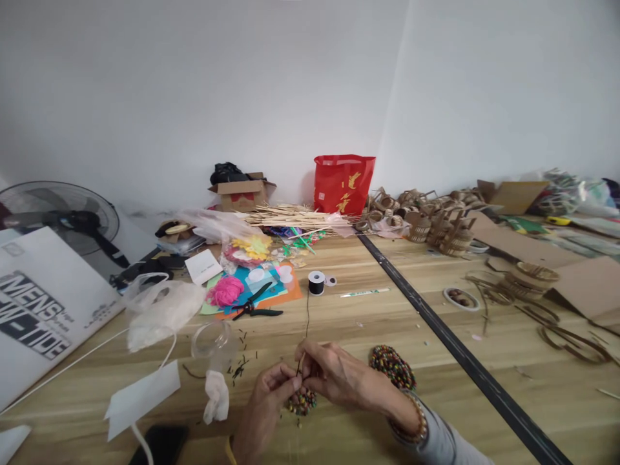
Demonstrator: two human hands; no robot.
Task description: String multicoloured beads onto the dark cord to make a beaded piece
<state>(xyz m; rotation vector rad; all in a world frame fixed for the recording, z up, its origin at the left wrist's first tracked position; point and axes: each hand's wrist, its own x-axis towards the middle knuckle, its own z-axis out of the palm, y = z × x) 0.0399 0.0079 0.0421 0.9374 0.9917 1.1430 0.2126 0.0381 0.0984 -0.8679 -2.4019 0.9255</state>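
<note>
A thin black cord (307, 316) runs from a white-rimmed spool (316, 282) towards me, down to my hands. My right hand (339, 374) pinches the cord between thumb and fingers. Just left of it and close against it, my left hand (271, 394) is closed with thumb and forefinger on the same cord; the exact spot between the fingertips is hard to make out. Below the fingers lies a small heap of multicoloured beads (303, 403), partly covered by the hands. A larger coil of strung multicoloured beads (392, 367) rests to the right, beside my right wrist.
Black-handled pliers (256, 310) lie on coloured sheets near pink yarn (227, 290). Small dark pieces (238, 371), a clear cup (213, 339) and a crumpled white cloth (216, 395) are at left. A black strip (426, 310) crosses the table; small woven baskets (450, 232) stand at right.
</note>
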